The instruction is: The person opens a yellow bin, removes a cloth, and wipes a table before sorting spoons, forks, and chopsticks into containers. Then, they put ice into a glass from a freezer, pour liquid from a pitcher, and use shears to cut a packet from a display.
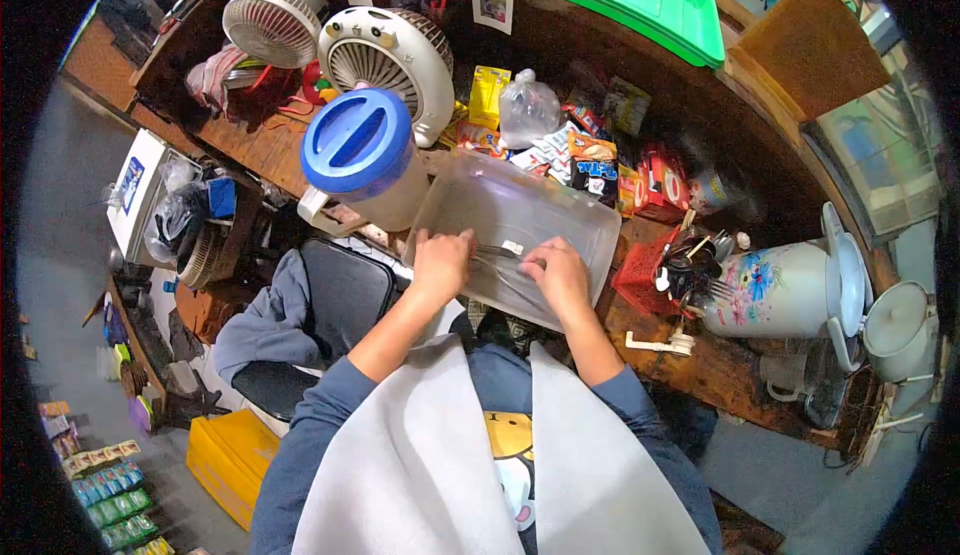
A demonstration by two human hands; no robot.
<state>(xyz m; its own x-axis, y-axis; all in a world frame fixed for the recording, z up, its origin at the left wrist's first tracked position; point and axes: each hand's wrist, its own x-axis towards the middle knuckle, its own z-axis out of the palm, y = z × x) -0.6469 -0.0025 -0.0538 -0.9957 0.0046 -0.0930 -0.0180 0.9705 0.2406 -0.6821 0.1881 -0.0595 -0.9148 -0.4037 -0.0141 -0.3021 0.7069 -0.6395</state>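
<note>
A clear plastic tray (560, 217) sits tilted on the near edge of the wooden desk, in front of me. Over its left part, my left hand (447, 263) has its fingers curled in a pinch. My right hand (558, 273) is pinched too, over the tray's right part. A thin greyish strand (492, 253) seems to run between the two hands, its kind too faint to name. A small white piece (512, 247) shows close to it. What lies inside my fingertips is hidden.
A blue-lidded jug (358, 140) stands left of the tray, near two fans (385, 65). Snack packets (592, 160) are heaped behind it. To the right are a red cutlery basket (642, 277) and a flowered container (770, 290). A black chair (345, 290) stands at left.
</note>
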